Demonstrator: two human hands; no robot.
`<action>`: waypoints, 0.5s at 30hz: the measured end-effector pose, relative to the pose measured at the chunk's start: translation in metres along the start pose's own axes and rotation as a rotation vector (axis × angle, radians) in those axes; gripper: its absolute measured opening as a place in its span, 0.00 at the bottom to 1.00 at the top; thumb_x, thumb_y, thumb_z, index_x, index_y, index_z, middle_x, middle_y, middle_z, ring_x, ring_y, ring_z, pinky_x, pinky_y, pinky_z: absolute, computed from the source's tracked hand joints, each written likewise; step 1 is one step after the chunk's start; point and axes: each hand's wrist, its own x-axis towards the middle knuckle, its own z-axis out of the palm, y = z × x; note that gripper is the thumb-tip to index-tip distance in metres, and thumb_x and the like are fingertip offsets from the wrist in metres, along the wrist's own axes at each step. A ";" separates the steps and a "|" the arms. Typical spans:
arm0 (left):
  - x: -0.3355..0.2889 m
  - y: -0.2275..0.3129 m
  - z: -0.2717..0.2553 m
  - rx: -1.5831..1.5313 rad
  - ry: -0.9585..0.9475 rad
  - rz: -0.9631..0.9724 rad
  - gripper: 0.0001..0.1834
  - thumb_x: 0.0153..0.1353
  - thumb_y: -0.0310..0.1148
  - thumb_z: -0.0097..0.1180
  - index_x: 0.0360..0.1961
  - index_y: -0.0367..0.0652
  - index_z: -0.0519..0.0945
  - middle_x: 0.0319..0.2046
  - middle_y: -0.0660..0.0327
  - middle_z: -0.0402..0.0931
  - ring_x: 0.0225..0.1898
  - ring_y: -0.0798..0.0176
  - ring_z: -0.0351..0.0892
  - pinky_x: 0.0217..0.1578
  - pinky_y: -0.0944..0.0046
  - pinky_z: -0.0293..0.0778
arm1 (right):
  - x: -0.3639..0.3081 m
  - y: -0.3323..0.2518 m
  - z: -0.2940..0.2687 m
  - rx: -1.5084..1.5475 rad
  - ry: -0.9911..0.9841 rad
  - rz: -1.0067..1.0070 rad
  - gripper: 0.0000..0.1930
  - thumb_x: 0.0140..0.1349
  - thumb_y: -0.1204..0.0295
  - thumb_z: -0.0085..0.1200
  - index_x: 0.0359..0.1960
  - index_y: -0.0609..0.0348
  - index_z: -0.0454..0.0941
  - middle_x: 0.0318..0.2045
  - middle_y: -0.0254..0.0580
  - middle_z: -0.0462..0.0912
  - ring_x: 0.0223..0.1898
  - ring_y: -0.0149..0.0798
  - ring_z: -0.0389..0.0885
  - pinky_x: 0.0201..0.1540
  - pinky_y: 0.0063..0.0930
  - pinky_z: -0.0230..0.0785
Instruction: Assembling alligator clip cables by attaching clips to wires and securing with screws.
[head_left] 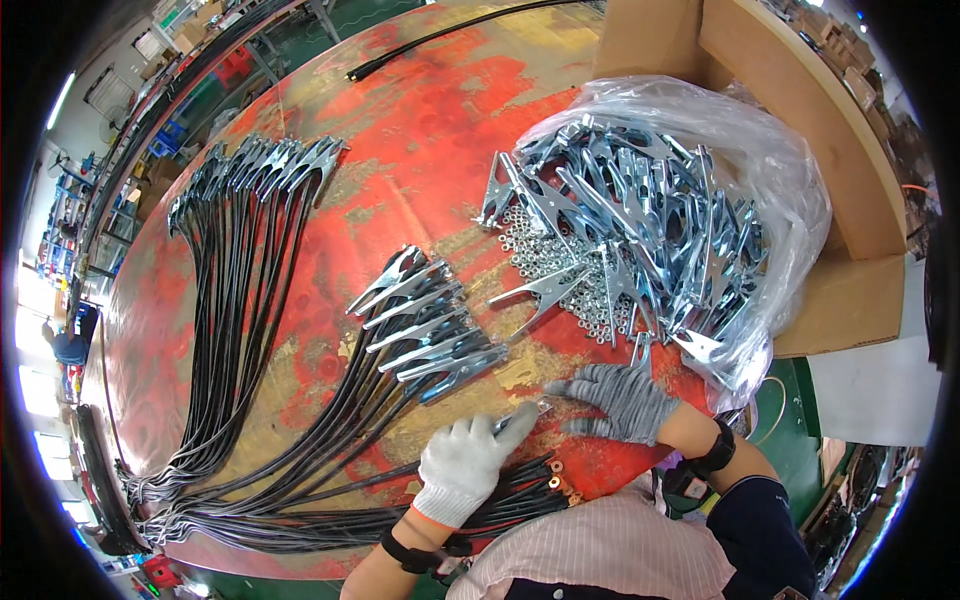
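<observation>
Bearing clamps (655, 215), a scuffed red table (400, 200) overhangs green floor (790, 400).

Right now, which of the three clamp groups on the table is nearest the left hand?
The middle group, just beyond the left hand; the row at upper left and the loose pile by the cardboard box lie farther off.

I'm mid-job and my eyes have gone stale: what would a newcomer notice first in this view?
Probably the big heap of silver clamps against a clear plastic bag, on the right of the worn red table. Next, the long black cables on the left, tipped with similar clamps. Then, at lower centre, the white-gloved left hand and grey-gloved right hand.
</observation>
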 end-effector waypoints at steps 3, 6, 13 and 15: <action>0.000 0.001 0.001 0.011 0.001 0.002 0.30 0.56 0.33 0.50 0.61 0.72 0.71 0.23 0.64 0.71 0.20 0.61 0.76 0.19 0.62 0.73 | -0.003 0.014 0.006 0.115 0.016 -0.046 0.23 0.64 0.49 0.50 0.53 0.49 0.78 0.38 0.45 0.79 0.45 0.45 0.78 0.51 0.40 0.70; 0.002 0.000 0.001 0.015 0.003 0.006 0.30 0.56 0.33 0.50 0.61 0.72 0.71 0.23 0.64 0.71 0.20 0.61 0.76 0.19 0.62 0.73 | -0.001 0.009 0.010 0.120 0.012 -0.020 0.21 0.64 0.50 0.51 0.50 0.50 0.80 0.37 0.43 0.80 0.46 0.45 0.78 0.51 0.38 0.70; 0.007 -0.011 -0.004 0.030 0.046 -0.047 0.27 0.56 0.34 0.50 0.58 0.73 0.72 0.22 0.64 0.72 0.20 0.61 0.76 0.18 0.62 0.72 | 0.016 -0.009 -0.050 -0.018 -0.016 0.023 0.21 0.63 0.51 0.51 0.51 0.51 0.78 0.38 0.47 0.80 0.41 0.50 0.79 0.50 0.41 0.70; 0.012 -0.019 -0.013 0.044 0.037 -0.080 0.27 0.56 0.34 0.50 0.57 0.72 0.73 0.22 0.65 0.72 0.21 0.61 0.76 0.19 0.62 0.73 | 0.037 -0.009 -0.062 -0.422 0.275 0.012 0.22 0.62 0.53 0.52 0.53 0.49 0.76 0.43 0.45 0.78 0.47 0.46 0.76 0.53 0.40 0.66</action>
